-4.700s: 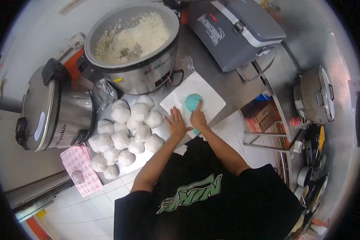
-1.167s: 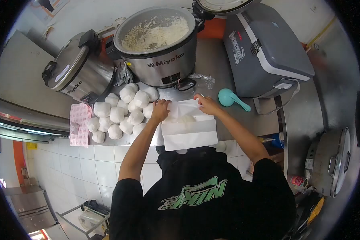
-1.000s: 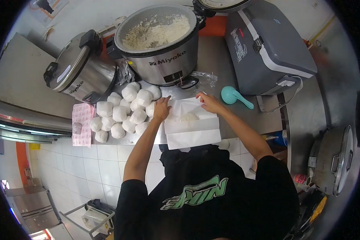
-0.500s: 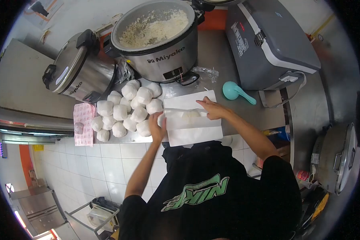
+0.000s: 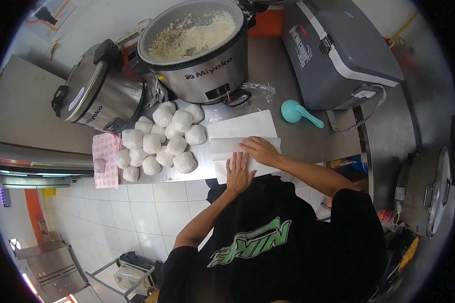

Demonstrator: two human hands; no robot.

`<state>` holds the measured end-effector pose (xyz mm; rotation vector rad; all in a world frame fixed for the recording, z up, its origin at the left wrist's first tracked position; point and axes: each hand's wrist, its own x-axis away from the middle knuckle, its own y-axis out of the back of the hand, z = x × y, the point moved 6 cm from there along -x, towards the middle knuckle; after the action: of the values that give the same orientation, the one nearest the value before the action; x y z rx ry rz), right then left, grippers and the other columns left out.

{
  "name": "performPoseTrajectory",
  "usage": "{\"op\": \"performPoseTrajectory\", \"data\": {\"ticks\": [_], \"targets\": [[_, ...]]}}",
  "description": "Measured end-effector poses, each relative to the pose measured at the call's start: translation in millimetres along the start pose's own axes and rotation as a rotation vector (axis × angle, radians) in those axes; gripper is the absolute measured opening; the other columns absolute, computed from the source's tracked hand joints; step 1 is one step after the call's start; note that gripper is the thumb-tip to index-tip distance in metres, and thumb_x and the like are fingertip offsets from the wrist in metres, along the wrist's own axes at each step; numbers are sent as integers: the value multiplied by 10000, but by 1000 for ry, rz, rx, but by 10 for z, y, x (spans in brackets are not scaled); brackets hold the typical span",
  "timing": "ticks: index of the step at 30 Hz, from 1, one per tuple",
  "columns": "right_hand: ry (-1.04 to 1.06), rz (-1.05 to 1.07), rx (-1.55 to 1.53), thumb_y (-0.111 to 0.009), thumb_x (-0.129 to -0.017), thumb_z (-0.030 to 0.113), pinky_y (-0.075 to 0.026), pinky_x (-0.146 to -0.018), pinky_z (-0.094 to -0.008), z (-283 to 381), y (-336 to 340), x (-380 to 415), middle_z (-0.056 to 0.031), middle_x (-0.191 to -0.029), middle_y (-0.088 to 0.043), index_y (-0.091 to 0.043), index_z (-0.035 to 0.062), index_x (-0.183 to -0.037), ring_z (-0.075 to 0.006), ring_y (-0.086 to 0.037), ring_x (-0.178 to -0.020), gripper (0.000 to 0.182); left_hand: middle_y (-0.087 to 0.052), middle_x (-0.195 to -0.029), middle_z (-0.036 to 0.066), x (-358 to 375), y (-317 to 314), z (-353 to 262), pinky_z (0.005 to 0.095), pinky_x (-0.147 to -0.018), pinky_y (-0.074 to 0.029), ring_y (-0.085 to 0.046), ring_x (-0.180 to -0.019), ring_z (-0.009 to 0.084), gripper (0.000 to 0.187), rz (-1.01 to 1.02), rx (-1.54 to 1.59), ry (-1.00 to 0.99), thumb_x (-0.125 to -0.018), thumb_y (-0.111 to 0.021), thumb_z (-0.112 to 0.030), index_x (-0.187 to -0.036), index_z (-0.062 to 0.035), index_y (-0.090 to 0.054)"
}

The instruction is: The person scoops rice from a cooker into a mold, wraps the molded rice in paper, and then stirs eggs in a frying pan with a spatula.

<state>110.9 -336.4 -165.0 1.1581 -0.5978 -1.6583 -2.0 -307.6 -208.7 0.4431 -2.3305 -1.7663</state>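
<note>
At the worktop's front edge, folded paper is pressed flat by both open hands, left hand and right hand, so the wrap stays shut.

An open rice cooker is sitting at upper centre, holding white rice. A closed cooker is lying at upper left. A cluster of white wrapped bundles is resting on the steel table, beside a pink patterned cloth. A teal scoop is lying below a grey case, possibly a cooler.
</note>
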Motion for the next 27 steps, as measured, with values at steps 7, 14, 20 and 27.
{"op": "performPoseTrajectory", "data": {"ticks": [7,14,20,27], "targets": [[11,26,177,-468,-780,96,-379,-912,-400,72,-71,234,-152,-1128,-467,-454,-14,-1194,-296,-448,-1053,429,-430,-1193,124,-61,92,100,490,-975,-253,-387,-1157,289,456,-33,159,-107,-827,-534,-283,-1213,-62,-435],[2,62,241,-467,-767,93,-389,-887,-389,1,-176,367,-126,-1035,-482,-477,-4,-1175,-270,-455,-992,419,-527,-1009,61,-438,302,517,384,-820,-369,-495,-985,210,245,-126,12,-452,-756,-505,-119,-993,-109,-564],[-171,24,55,-493,-735,69,-409,-820,-363,-223,-231,631,-121,-955,-497,-544,-2,-976,-281,-461,-933,256,-589,-931,93,-522,130,965,356,-809,-434,-552,-896,256,180,-70,222,-441,-771,-530,-86,-932,-38,-592],[-413,-163,100,-563,-723,142,-402,-841,-403,-27,-38,777,-132,-1016,-505,-540,-6,-960,-312,-461,-980,280,-543,-977,139,-462,292,749,369,-784,-442,-526,-889,287,394,8,192,-473,-798,-553,-109,-1173,2,-505]]}}
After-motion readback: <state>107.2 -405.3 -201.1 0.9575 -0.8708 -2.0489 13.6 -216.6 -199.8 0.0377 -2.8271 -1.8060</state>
